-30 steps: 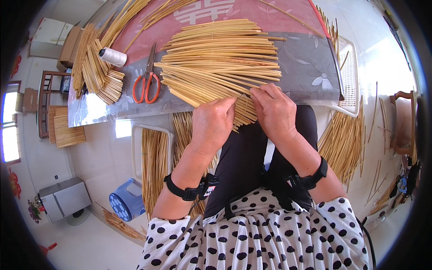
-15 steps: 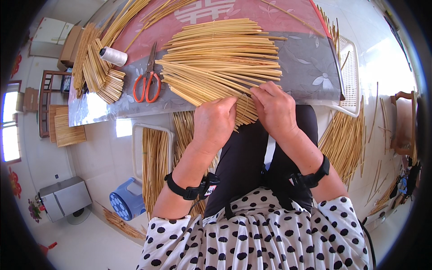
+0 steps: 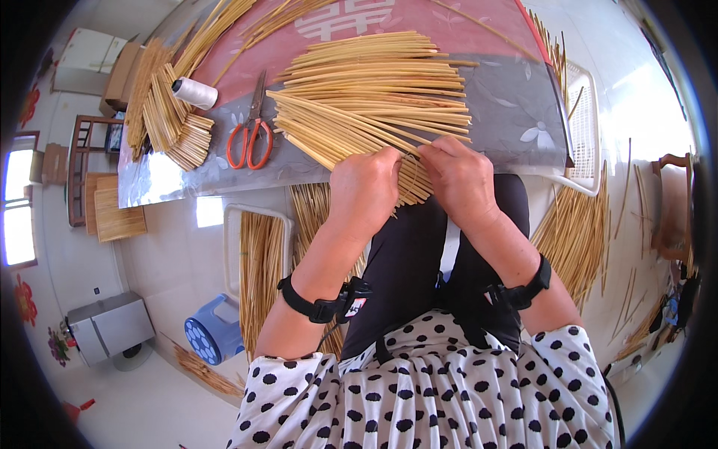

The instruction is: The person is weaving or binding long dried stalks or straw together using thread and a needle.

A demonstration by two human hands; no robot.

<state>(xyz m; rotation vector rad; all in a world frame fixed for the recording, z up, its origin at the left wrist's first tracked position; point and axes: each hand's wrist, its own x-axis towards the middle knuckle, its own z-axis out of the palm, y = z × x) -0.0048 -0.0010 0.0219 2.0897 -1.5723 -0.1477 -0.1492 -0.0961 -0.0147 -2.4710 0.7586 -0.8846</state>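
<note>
Head view: one stalk bundle (image 3: 374, 82) on one table (image 3: 512, 112), overhanging its near edge — left hand (image 3: 365, 187) and right hand (image 3: 460, 176) both pinched closed there, grip contents hidden; one scissors (image 3: 254, 133), one spool (image 3: 196, 93) leftward.

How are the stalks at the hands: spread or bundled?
Spread: the stalks lie mostly side by side in a broad layer reaching past the edge of the table.

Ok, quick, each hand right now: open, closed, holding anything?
Left hand: closed, at the tan stalks; anything gripped is hidden.
Right hand: closed in a pinch beside those stalks; what it pinches can't be told.
</note>
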